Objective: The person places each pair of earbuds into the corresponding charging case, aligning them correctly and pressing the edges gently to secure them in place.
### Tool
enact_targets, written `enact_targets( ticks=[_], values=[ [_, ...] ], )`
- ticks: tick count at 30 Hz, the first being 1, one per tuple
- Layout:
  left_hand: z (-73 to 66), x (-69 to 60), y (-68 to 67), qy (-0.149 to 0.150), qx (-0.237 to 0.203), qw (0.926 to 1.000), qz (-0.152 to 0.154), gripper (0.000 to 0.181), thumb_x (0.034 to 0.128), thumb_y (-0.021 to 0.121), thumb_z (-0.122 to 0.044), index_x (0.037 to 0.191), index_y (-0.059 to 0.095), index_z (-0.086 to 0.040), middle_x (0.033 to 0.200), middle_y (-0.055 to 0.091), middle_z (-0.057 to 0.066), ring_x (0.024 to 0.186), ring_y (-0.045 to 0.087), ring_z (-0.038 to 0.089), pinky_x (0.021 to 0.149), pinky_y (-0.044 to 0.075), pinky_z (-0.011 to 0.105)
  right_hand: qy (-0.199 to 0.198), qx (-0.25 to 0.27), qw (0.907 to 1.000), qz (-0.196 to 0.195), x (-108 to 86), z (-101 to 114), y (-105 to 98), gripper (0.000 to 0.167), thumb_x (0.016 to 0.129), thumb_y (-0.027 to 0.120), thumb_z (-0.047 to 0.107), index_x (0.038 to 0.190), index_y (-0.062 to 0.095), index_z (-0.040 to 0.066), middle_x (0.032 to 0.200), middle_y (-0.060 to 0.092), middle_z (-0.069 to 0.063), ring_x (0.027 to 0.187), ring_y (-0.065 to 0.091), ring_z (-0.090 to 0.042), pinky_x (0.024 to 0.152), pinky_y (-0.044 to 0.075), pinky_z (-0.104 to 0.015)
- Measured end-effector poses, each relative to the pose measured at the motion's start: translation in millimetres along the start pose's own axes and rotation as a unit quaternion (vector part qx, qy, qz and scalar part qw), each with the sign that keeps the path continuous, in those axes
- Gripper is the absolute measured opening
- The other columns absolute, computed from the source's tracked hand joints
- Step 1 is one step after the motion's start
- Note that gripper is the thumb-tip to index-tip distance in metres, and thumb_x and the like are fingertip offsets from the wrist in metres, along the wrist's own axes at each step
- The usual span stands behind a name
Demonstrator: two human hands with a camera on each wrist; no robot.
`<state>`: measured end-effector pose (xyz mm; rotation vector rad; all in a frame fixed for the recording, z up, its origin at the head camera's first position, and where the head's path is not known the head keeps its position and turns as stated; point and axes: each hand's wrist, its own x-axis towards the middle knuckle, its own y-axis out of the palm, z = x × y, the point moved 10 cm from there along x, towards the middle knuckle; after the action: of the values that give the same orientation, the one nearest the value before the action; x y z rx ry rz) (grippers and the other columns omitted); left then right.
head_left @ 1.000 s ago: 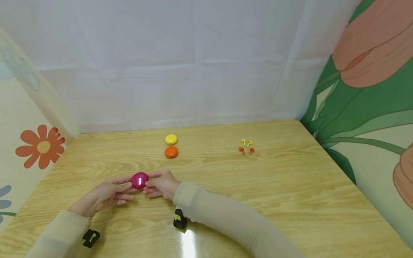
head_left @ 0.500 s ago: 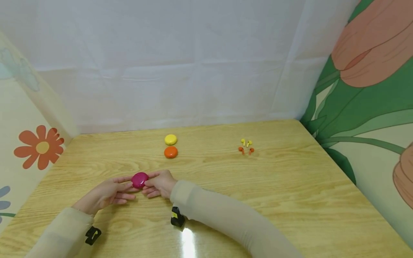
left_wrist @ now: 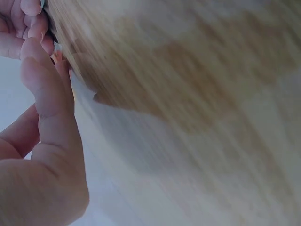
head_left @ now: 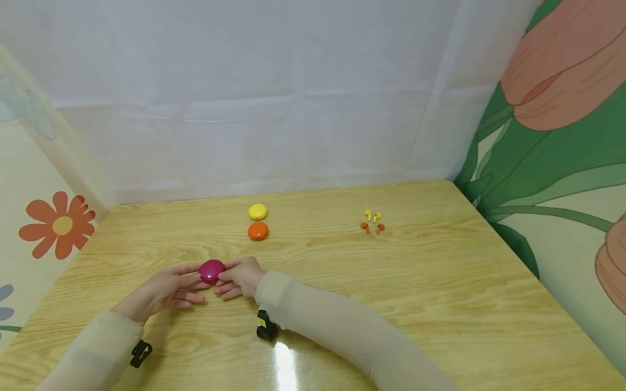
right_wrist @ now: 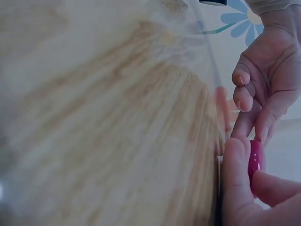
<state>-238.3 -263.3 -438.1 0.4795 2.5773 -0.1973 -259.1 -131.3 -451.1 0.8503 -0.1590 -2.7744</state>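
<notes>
At eight o'clock in the head view, a magenta case is pinched by left grip and right grip, both parted just enough for it

Glossy round case in solid magenta; glossy round orange case, glossy round yellow case. Stemmed yellow earbuds, stemmed orange earbuds. Yellow-tan wood-grain counter. Plain beige fabric sleeves. Red-orange printed flower, yellow centre.

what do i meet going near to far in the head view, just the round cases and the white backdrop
magenta round case → orange round case → yellow round case → white backdrop
</notes>
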Motion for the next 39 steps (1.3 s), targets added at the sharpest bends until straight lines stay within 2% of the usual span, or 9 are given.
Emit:
enact_targets(
  ticks=[6,12,19,28,33,39],
  values=[
    [-3.2,0.3,0.2,-0.005,0.017,0.9997,-0.014,0.055,0.1056,0.039,-0.012,0.148,0.013,0.011,0.095,0.073,-0.001,0.077,0.072,0.015,0.066,0.056,0.028,-0.002,-0.006,0.9998,0.020,1.6,3.1,0.8,0.017,0.091,0.061,-0.007,0.105,0.065,0.003,0.083,0.070,-0.022,0.091,0.068,-0.040,0.075,0.057,-0.045],
    [-4.8,1.4,1.0,-0.013,0.029,0.9992,-0.023,0.059,0.1056,0.040,-0.014,0.150,0.010,0.010,0.096,0.072,-0.002,0.076,0.071,0.015,0.066,0.056,0.028,0.002,-0.003,0.9998,0.022,5.6,4.9,-1.1,0.018,0.091,0.061,-0.007,0.107,0.065,0.002,0.082,0.070,-0.022,0.092,0.068,-0.040,0.076,0.056,-0.044],
    [-3.6,3.5,-0.9,-0.027,0.024,0.9987,-0.035,0.058,0.1057,0.040,-0.013,0.150,0.009,0.009,0.093,0.072,-0.004,0.073,0.071,0.015,0.065,0.056,0.028,0.012,-0.001,0.9998,0.015,9.7,4.0,-0.8,0.018,0.090,0.062,-0.008,0.104,0.065,0.003,0.078,0.069,-0.020,0.090,0.069,-0.040,0.076,0.056,-0.044],
    [-5.2,3.7,0.6,-0.033,0.027,0.9983,-0.040,0.057,0.1056,0.039,-0.013,0.150,0.010,0.008,0.092,0.071,-0.005,0.074,0.072,0.015,0.064,0.056,0.026,0.015,-0.016,0.9992,0.035,11.0,5.4,1.1,0.021,0.092,0.060,-0.006,0.111,0.063,0.002,0.092,0.070,-0.025,0.097,0.066,-0.041,0.080,0.055,-0.046],
    [-2.7,4.1,-1.3,-0.038,0.025,0.9979,-0.046,0.056,0.1056,0.039,-0.013,0.150,0.013,0.008,0.091,0.071,-0.005,0.074,0.072,0.016,0.064,0.057,0.027,0.018,-0.025,0.9984,0.048,10.4,5.2,2.8,0.023,0.092,0.059,-0.006,0.114,0.062,0.002,0.090,0.070,-0.023,0.099,0.065,-0.041,0.082,0.054,-0.046],
    [0.1,5.4,-2.6,-0.041,0.015,0.9981,-0.045,0.056,0.1058,0.039,-0.013,0.151,0.012,0.006,0.090,0.071,-0.005,0.074,0.072,0.016,0.065,0.057,0.027,0.023,-0.031,0.9985,0.040,11.1,4.9,2.1,0.023,0.092,0.060,-0.007,0.113,0.062,0.003,0.086,0.071,-0.020,0.096,0.067,-0.039,0.081,0.055,-0.045]
  ],
)
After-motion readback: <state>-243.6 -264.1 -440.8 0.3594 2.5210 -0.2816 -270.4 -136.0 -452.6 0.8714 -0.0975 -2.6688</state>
